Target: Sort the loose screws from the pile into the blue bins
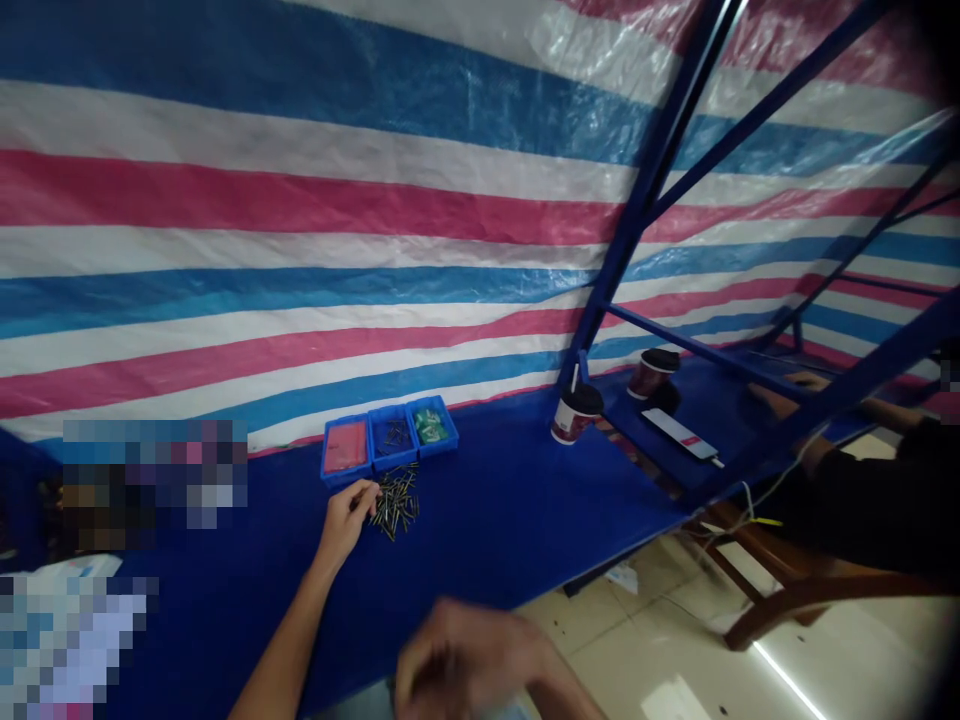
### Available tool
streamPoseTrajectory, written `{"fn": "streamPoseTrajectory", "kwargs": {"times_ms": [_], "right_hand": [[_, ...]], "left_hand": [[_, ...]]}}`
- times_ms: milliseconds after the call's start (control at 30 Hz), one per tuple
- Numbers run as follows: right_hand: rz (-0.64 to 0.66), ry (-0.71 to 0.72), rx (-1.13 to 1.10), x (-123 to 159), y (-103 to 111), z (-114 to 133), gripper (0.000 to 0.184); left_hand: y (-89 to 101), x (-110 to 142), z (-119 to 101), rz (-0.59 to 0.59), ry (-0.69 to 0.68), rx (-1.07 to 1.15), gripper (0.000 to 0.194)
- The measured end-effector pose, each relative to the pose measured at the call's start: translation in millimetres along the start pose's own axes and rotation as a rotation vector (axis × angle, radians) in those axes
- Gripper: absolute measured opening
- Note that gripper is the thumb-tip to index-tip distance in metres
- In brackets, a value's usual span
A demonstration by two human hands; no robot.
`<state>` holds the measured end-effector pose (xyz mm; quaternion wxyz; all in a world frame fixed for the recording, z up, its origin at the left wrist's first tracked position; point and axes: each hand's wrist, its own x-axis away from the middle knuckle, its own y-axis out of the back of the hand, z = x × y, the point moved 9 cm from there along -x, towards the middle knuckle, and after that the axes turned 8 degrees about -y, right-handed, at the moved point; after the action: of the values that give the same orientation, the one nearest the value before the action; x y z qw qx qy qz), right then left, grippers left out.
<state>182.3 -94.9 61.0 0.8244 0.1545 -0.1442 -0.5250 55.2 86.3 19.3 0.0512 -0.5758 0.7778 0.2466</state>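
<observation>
A pile of thin, dark metal pieces, like screws or drill bits, lies loose on the blue tabletop. My left hand is at the pile's left edge, its fingers closed together; what they hold, if anything, is too small to make out. Motion smears my right hand, low in front of the table's near edge, so its fingers and any contents are unclear. Just behind the pile stand three joined blue trays: one with pink-red contents, one with several dark thin pieces, and one with green-and-white packets.
Two lidded paper cups stand to the right, near a blue metal frame. Beyond them lies a white flat box. Another person's arm rests at the far right, above a wooden chair. A striped sheet hangs behind.
</observation>
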Motion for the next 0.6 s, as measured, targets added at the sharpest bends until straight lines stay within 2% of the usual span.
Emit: {"fn": "streamPoseTrajectory", "kwargs": {"times_ms": [67, 100, 167, 233, 300, 400, 500, 600], "right_hand": [[-0.080, 0.051, 0.004, -34, 28, 13, 0.031], [-0.181, 0.077, 0.011, -54, 45, 18, 0.032], [-0.382, 0.112, 0.097, -93, 72, 23, 0.020], [-0.477, 0.173, 0.191, -125, 80, 22, 0.008], [-0.477, 0.217, 0.235, -148, 73, 13, 0.006], [-0.472, 0.237, 0.214, -158, 62, -7, 0.006], [-0.516, 0.222, 0.165, -149, 60, -26, 0.008], [-0.537, 0.215, 0.172, -140, 62, -36, 0.012]], "left_hand": [[0.3, 0, -5, 0.002, -0.034, -0.007, 0.038], [-0.3, -1, -7, 0.011, -0.045, -0.011, 0.037], [-0.7, -1, -7, 0.022, -0.045, -0.022, 0.036], [0.4, -1, -4, 0.010, -0.030, -0.028, 0.036], [2.0, 0, -2, -0.012, -0.025, -0.025, 0.036], [2.5, 0, -2, -0.022, -0.021, -0.025, 0.035], [1.2, 0, -4, -0.005, -0.008, -0.063, 0.034], [4.1, 0, -6, -0.042, 0.009, -0.038, 0.035]]}}
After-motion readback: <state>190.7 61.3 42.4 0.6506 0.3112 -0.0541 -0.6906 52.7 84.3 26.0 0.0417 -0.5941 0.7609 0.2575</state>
